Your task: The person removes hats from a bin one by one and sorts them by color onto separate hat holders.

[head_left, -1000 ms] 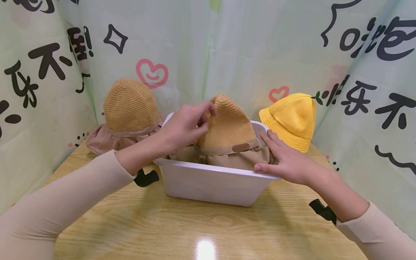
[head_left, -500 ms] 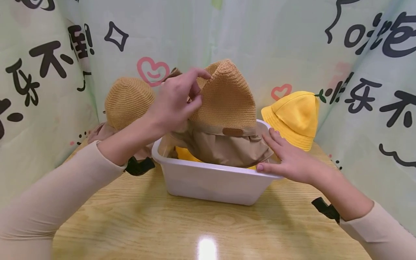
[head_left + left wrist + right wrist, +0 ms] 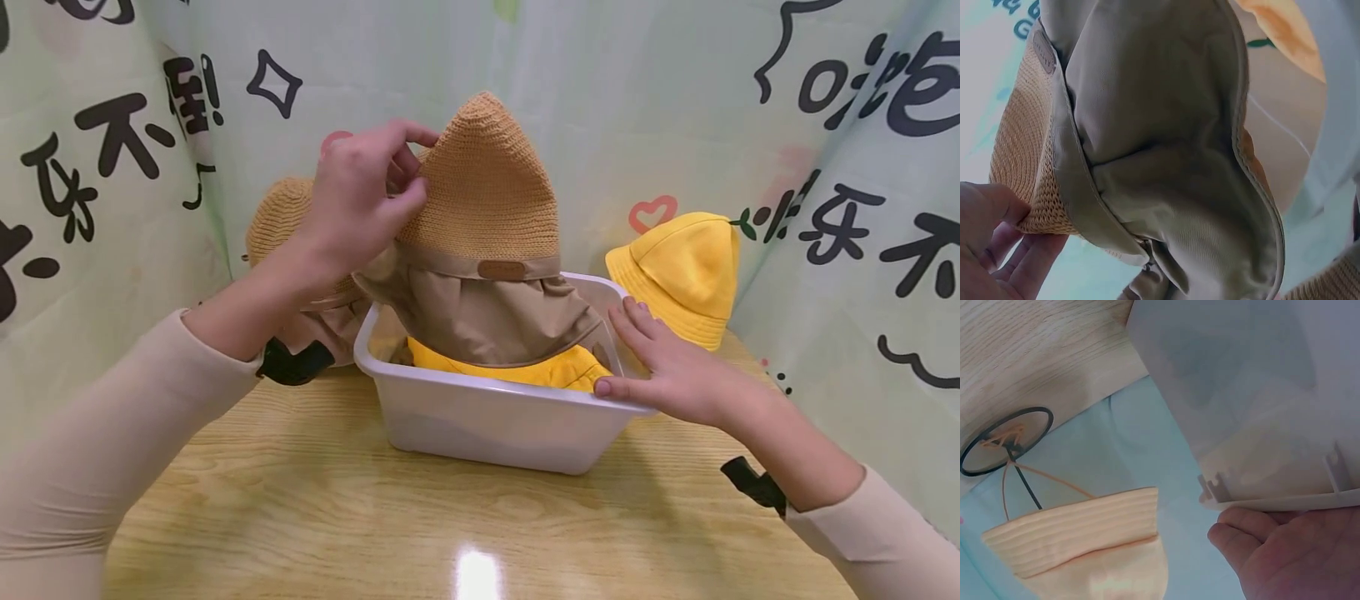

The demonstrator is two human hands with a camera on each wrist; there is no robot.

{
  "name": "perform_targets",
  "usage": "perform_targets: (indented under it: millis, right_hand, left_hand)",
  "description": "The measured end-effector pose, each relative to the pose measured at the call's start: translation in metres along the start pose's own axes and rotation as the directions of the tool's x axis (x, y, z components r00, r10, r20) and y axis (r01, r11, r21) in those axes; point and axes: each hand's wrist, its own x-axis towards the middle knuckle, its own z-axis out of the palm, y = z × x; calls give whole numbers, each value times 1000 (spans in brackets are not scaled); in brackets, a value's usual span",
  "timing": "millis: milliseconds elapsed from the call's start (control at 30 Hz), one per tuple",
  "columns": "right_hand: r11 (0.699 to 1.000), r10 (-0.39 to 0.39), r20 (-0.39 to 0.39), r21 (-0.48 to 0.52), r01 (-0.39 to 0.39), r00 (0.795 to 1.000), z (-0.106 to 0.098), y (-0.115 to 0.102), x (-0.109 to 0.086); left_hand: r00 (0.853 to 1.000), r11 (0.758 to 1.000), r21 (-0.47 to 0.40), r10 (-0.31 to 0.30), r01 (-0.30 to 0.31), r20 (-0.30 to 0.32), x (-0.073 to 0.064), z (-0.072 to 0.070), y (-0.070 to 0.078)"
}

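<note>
My left hand [image 3: 360, 192] pinches the side of a sun hat [image 3: 487, 183] by its woven straw crown. The hat has a tan fabric brim and a small brown label, and hangs upright over a white plastic tub [image 3: 480, 425]. In the left wrist view, thumb and fingers fold the straw, and the wide brim [image 3: 1160, 125] fills the middle. Yellow fabric [image 3: 517, 371] shows inside the tub beneath the brim. My right hand [image 3: 667, 362] rests on the tub's right front corner, fingers extended; the right wrist view has this hand [image 3: 1304, 556] against the rim.
A second straw-crowned hat [image 3: 281, 217] sits behind my left forearm, partly hidden. At the right back, a yellow bucket hat [image 3: 678, 271] with a green sprout stands on a round wire stand [image 3: 1047, 419]. A printed curtain [image 3: 525, 50] surrounds the wooden table [image 3: 360, 517].
My left hand has lifted the sun hat up out of the tub and moved it left, uncovering the yellow fabric inside. My right hand stays at the tub's corner.
</note>
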Motion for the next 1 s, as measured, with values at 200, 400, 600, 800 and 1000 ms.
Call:
perform_targets:
  millis: [200,400,600,800,1000]
  right_hand:
    - [1000,1,6,3,-1,1000,1,1,-1]
    - [1000,-4,-8,2,4,1000,1,2,0]
    - [1000,5,-5,12,-5,1000,0,1,-1]
    - [1000,4,0,11,-4,1000,1,1,0]
    - [1000,1,0,16,-1,1000,1,2,1]
  left_hand:
    - [997,997,42,-66,67,-33,3,-13,-9]
    - [993,994,78,-65,72,-97,8,-26,-21]
    - [985,990,108,-75,93,-158,10,-35,-32]
    - [974,989,109,-73,98,-215,11,-44,-38]
    - [962,989,114,-56,89,-266,13,-51,-48]
